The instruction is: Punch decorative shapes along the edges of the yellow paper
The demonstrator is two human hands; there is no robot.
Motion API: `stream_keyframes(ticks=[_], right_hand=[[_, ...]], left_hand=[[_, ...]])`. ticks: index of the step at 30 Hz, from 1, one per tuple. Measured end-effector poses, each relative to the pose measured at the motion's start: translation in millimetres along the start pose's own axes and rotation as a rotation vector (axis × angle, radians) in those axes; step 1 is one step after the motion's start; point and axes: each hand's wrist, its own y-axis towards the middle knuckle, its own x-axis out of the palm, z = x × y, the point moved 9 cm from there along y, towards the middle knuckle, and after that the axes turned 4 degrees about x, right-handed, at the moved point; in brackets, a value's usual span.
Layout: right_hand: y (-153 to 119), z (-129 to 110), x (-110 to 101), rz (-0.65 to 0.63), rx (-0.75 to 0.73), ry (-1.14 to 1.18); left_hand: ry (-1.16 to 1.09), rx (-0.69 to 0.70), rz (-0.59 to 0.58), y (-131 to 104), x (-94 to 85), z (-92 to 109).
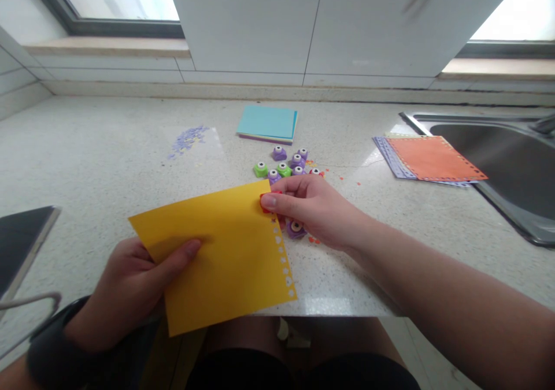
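Note:
A sheet of yellow paper (221, 263) is tilted above the counter's front edge, with a row of small punched holes down its right side. My left hand (143, 274) grips its left part, thumb on top and fingers beneath. At the upper right corner my right hand (316, 208) is closed on a small red craft punch (264, 203), which sits over the paper's edge; thumb and fingers partly cover it. Just beyond lie several more craft punches, among them a green one (261, 169), a purple one (279, 153) and another purple one (296, 228) beside my right hand.
A stack of blue-topped paper (267, 122) lies at the back. Punched orange and lilac sheets (433, 158) overlap the rim of a steel sink (511, 170). Purple paper bits (188, 140) are piled back left; orange scraps (314, 240) are scattered near the punches. A dark flat object (23, 245) is at left.

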Motion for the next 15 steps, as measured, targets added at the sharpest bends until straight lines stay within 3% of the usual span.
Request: stream_keyframes(ticks=[15], right_hand=[[-0.5, -0.8, 0.3, 0.007, -0.005, 0.004]], left_hand=[[0.024, 0.018, 0.014, 2.0, 0.8, 1.7]])
